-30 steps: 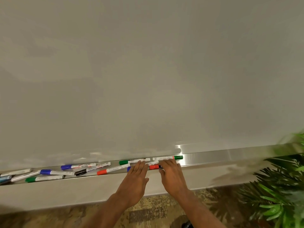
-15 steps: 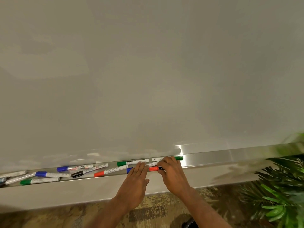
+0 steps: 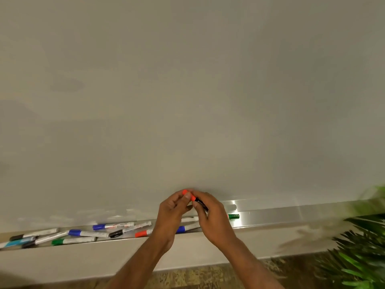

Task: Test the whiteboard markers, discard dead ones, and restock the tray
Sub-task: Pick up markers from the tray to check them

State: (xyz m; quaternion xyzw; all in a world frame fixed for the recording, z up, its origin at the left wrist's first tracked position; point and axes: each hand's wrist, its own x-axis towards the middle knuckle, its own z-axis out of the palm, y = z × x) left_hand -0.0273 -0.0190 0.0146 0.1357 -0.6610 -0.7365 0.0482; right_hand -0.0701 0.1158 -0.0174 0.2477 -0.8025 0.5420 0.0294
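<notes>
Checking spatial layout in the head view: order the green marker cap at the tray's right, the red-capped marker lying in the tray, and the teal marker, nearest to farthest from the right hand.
1. Green marker cap: just right of the right hand.
2. Red-capped marker: left, past the left hand.
3. Teal marker: tray's far left end.

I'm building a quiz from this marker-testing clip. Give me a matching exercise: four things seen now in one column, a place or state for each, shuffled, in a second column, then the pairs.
Column 1
1. orange-capped black marker
2. green-capped marker
3. plant
4. teal marker

Column 2
A. far left end of the tray
B. lower right corner of the view
C. lifted in front of the whiteboard, held by the left hand and right hand
D. lying in the tray just right of the hands

Pairs: 1-C, 2-D, 3-B, 4-A
</notes>
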